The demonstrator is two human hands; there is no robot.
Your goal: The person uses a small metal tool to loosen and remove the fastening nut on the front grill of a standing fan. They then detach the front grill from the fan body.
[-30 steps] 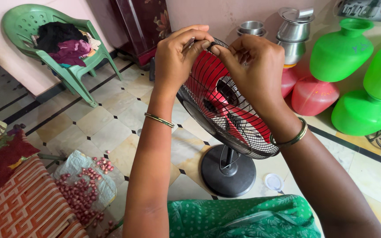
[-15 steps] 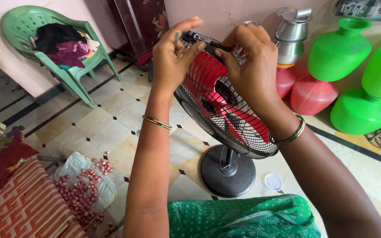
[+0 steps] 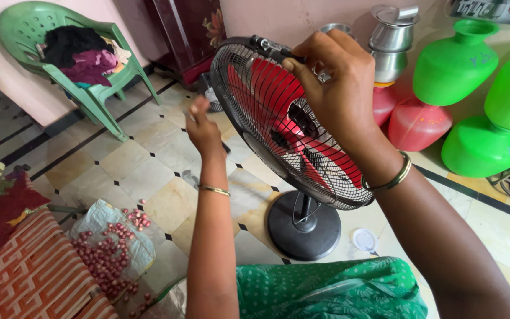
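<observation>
A table fan (image 3: 293,127) stands at the centre of the frame on a tiled floor (image 3: 149,153): its black wire guard (image 3: 249,112) tilts up toward the viewer, red blades (image 3: 278,100) show behind the wires, and a round black base (image 3: 303,227) sits below on a short stem. In the upper left, a green plastic chair (image 3: 92,88) carries a heap of dark and purple clothes (image 3: 81,50). Along the right edge stand green plastic water pots (image 3: 453,62), with a pinkish-red pot (image 3: 417,124) beside them and stacked steel vessels (image 3: 391,38) behind. In the lower left, a sheet (image 3: 98,221) on the floor holds scattered small red onions (image 3: 104,257). The right hand (image 3: 332,82), upper centre, rests on the guard's top rim with fingers curled around a small dark clip (image 3: 267,44) there. The left hand (image 3: 203,127), left of the guard and apart from it, is loosely closed, thumb raised; whether it holds anything cannot be told. A small white cap (image 3: 364,239) lies just right of the base.
</observation>
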